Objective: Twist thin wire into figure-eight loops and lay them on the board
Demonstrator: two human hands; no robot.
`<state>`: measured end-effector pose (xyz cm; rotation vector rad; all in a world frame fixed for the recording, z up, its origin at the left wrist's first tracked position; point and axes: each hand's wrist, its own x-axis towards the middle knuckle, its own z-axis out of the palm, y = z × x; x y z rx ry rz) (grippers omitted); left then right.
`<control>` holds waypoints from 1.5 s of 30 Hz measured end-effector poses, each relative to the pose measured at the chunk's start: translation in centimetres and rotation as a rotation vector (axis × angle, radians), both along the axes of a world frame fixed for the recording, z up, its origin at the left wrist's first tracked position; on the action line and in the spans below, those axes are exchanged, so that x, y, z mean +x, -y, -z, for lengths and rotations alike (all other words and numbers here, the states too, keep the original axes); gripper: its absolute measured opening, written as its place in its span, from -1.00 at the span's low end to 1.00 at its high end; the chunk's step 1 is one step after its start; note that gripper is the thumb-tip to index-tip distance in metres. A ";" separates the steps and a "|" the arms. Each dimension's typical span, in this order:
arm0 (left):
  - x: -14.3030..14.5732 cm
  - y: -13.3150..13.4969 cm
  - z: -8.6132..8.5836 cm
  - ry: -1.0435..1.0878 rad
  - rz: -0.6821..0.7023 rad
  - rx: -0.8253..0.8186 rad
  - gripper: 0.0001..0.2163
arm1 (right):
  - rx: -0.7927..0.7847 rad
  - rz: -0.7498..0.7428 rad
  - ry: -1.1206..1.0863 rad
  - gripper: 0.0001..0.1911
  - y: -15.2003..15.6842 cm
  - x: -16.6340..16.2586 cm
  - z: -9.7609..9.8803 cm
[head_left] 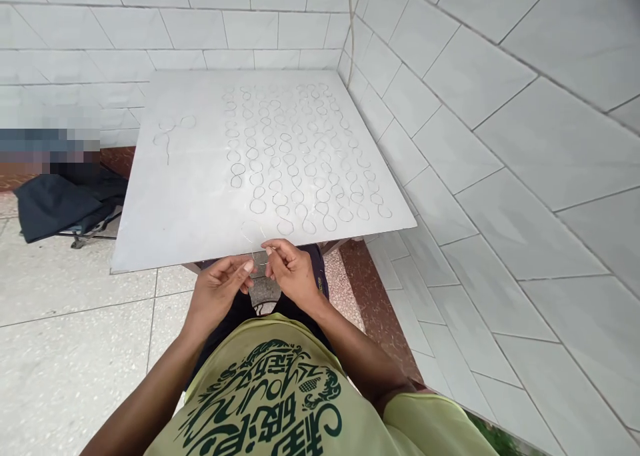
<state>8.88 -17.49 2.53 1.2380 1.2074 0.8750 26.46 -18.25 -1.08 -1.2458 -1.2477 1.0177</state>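
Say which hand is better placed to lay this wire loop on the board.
Right, probably: the right hand pinches the wire loop at the board edge, nearer the finished wire shapes; the left hand sits further back.

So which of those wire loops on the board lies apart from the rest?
The thin grey wire loop alone on the flat white board's left; the others crowd in rows.
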 end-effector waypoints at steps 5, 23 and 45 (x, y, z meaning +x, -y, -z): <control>1.0 0.7 0.6 -0.045 -0.162 0.058 -0.69 | -0.031 -0.001 -0.049 -0.74 0.5 -1.1 0.7; -0.9 0.9 3.2 -0.317 -0.051 0.362 -0.82 | -0.228 -0.292 -0.398 -0.48 -1.1 3.4 1.6; -1.7 -1.1 2.0 -0.414 0.252 0.454 -0.73 | -0.340 -0.360 -0.531 -0.57 -2.8 1.7 2.3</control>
